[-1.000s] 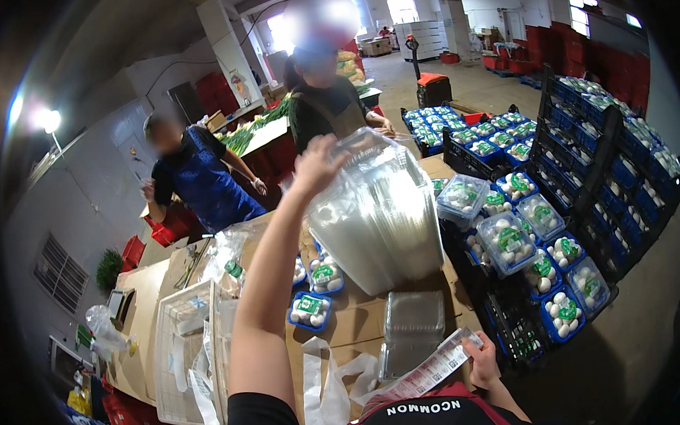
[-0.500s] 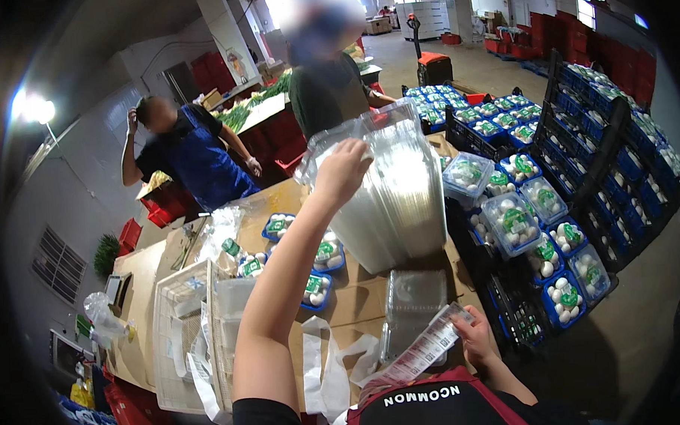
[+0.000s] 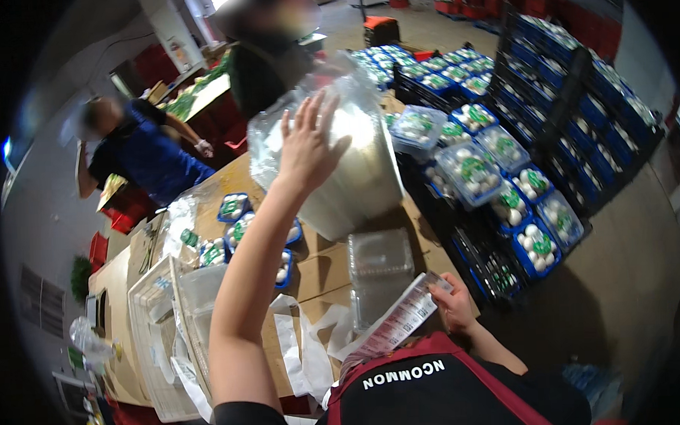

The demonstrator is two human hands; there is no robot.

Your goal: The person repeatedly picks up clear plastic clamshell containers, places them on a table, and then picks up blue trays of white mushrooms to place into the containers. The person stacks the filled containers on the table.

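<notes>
My left hand [image 3: 311,142] reaches over a tall stack of clear plastic clamshell containers [image 3: 361,185] in a thin bag, fingers spread against its near upper part. My right hand [image 3: 452,304] grips a long strip of printed labels [image 3: 397,318], which runs down toward my apron. Behind the strip, flat clear clamshells [image 3: 379,252] lie on the cardboard-covered table. Crumpled white fabric strips [image 3: 296,349] lie left of them. Several blue punnets of white mushrooms [image 3: 234,206] sit left of the stack, partly behind my left arm.
Black crates [image 3: 472,249] of packed mushroom punnets [image 3: 536,247] line the right, with tall crate stacks [image 3: 607,143] behind. A translucent bin [image 3: 155,380] is at left. A person in a blue apron [image 3: 151,163] stands back left; another person [image 3: 261,84] stands behind the container stack. A pallet jack [image 3: 381,30] is farther back.
The view has shifted, so the scene sits higher and leftward. My left fingers, earlier curled on the stack's top, are now spread. The blue-aproned person's raised arm has moved.
</notes>
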